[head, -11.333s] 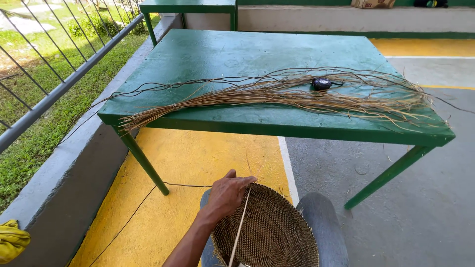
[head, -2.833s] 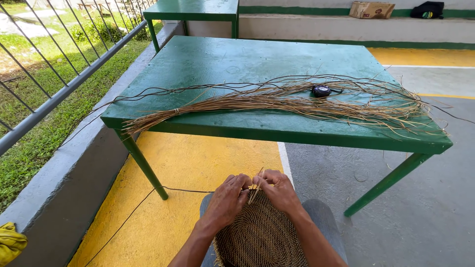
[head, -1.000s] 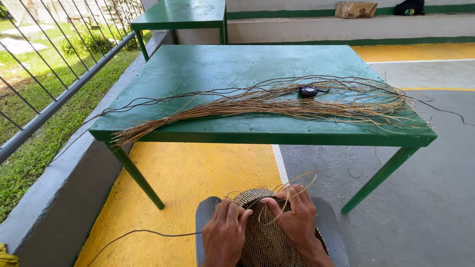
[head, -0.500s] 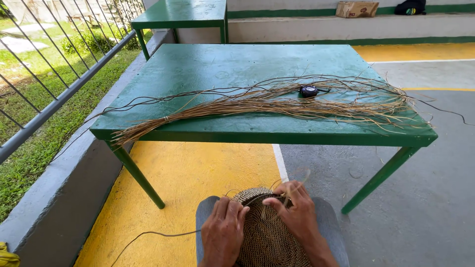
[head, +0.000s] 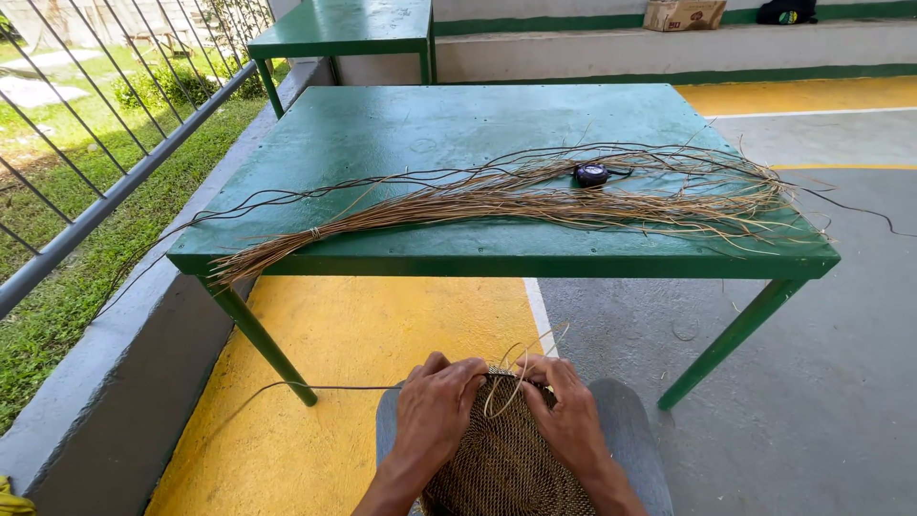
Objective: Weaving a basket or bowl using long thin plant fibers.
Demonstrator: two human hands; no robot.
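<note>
My left hand (head: 435, 413) and right hand (head: 565, 413) are both clamped on the rim of the dark brown woven basket (head: 506, 459) resting on my lap, fingers curled over its top edge. A thin pale fibre strand (head: 521, 368) loops up between them. Beyond, long dry straw-coloured fibres (head: 497, 201) lie across the green metal table (head: 430, 124).
</note>
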